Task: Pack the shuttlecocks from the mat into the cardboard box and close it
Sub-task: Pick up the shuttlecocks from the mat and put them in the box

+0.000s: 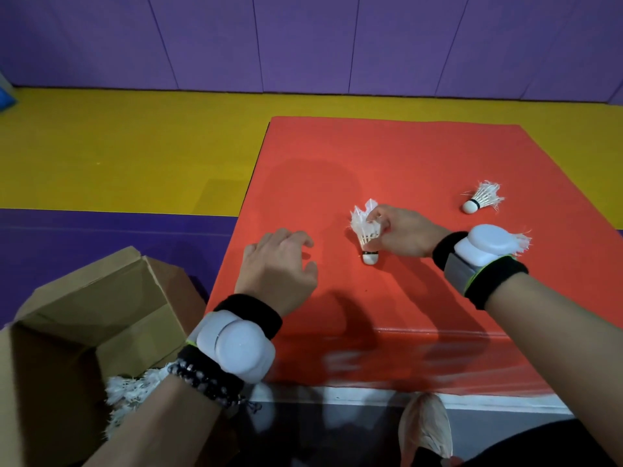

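Note:
My right hand [401,232] pinches the feathers of a white shuttlecock [365,230] whose cork tip points down at the red mat [387,163]. My left hand [279,267] hovers over the mat's left part, fingers spread, holding nothing. A second shuttlecock [483,197] lies on its side at the mat's right. Feathers of a third shuttlecock [521,239] stick out behind my right wrist device. The open cardboard box [67,308] stands on the floor at lower left, with white shuttlecock feathers [131,392] inside, partly hidden by my left forearm.
The red mat is raised above a yellow and purple floor, with a purple padded wall behind. The box flaps stand open. My shoe [426,426] shows below the mat's near edge. Both wrists carry white devices on black bands.

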Demonstrator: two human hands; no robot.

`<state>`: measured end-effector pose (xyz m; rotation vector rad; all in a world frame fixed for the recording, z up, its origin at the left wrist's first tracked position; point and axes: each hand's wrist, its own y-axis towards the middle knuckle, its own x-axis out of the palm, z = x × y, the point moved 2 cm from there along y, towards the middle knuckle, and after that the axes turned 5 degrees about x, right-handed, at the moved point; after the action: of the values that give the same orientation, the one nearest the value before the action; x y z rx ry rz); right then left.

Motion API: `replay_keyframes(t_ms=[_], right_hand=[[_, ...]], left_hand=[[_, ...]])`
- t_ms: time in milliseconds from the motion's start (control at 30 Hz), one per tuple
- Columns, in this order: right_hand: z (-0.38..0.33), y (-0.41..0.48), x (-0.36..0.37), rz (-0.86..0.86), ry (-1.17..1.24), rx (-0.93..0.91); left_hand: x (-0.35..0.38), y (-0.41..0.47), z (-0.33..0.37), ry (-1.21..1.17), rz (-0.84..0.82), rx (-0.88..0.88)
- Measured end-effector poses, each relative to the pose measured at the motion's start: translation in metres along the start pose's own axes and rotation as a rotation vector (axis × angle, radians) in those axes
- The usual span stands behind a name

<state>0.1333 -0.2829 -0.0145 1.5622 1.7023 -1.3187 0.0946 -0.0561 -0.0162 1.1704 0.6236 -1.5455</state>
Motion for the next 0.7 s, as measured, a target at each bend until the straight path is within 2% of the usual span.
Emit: replay_keyframes(t_ms=[167,300,567,700], right_hand=[[-0.026,-0.016,0.012,-0.112,-0.088,-0.126],[-0.04,-0.022,0.02,-0.147,-0.136,-0.214],[-0.045,-0.028,0.01,-0.13,-0.165,-0.213],[-0.044,-0.025,0.0,-0.009,-0.118,-0.193]], left_hand=[[-0.003,0.0,-0.002,-0.048,-0.002,0.028],[0.003,0.001,0.002,-0.095,-0.109,0.064],[0.008,0.004,0.001,-0.084,-0.151,0.047],[0.009,0.004,0.002,-0.07,-0.138,0.051]])
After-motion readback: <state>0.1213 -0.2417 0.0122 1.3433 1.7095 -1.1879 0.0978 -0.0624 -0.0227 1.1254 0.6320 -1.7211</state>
